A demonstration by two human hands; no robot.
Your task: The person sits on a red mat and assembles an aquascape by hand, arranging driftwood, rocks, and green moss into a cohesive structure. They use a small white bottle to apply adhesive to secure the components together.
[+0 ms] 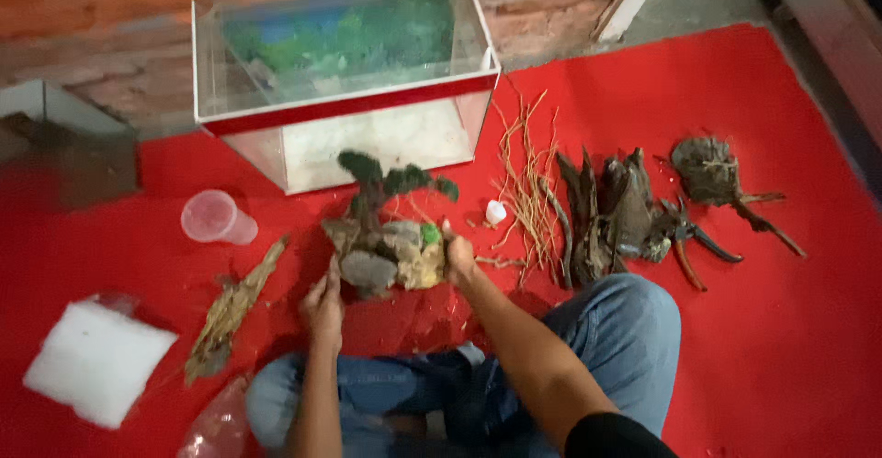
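You sat on the red mat (790, 348) with both hands on the rock-and-wood piece (386, 251), which rested on the mat just in front of your knees, near the tank (344, 109). Your left hand (323, 309) gripped its lower left edge, fingers curled around the wood. Your right hand (457, 258) pressed its right side, fingers closed on the pale stone. The piece was lumpy: grey and tan stones, a dark branch rising from them, tufts of dark green moss on top.

The tank was a clear glass box with a red band along its front rim. It held only a pale layer on its floor, and a blue-green picture showed through its back wall. Left of you, the clear plastic cup (216, 216) lay on its side; I couldn't tell if anything was in it.

A rough bark strip (230, 311) lay beside your left hand, and a white fibrous pad (96, 361) farther left. To your right lay thin dry twigs (528, 187), a small white cap (496, 212), gnarled dark driftwood (611, 214) and red-handled pruners (694, 247).
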